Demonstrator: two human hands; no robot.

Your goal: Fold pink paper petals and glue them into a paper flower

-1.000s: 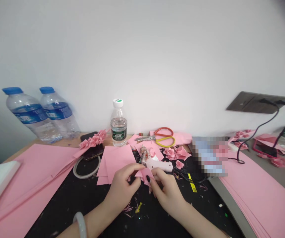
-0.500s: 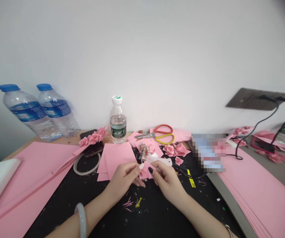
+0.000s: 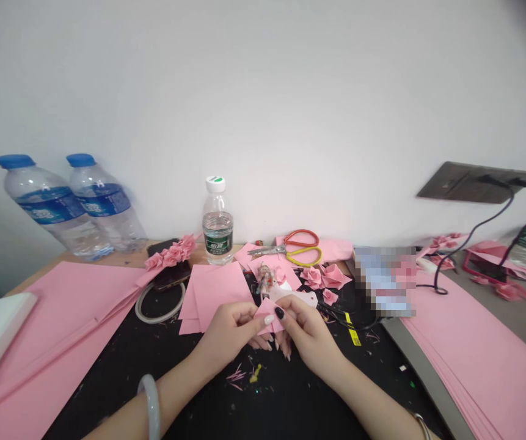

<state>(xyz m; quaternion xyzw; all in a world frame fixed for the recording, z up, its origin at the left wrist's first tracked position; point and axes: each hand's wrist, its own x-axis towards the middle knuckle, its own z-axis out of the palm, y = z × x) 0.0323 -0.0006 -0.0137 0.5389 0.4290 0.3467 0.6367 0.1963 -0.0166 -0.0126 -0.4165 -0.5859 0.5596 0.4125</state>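
Closer together: left hand, right hand | both pinching folded pink paper | green bottle label unreadable

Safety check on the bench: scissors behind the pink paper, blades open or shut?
Shut: the scissors' blades lie closed together as one narrow point, pointing left from the red and yellow handles.

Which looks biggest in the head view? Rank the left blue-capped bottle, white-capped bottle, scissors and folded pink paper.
1. Left blue-capped bottle
2. White-capped bottle and scissors, too alike to rank: the scissors look longer but slimmer
3. Folded pink paper, though it is nearer the camera, so its true size is unsure
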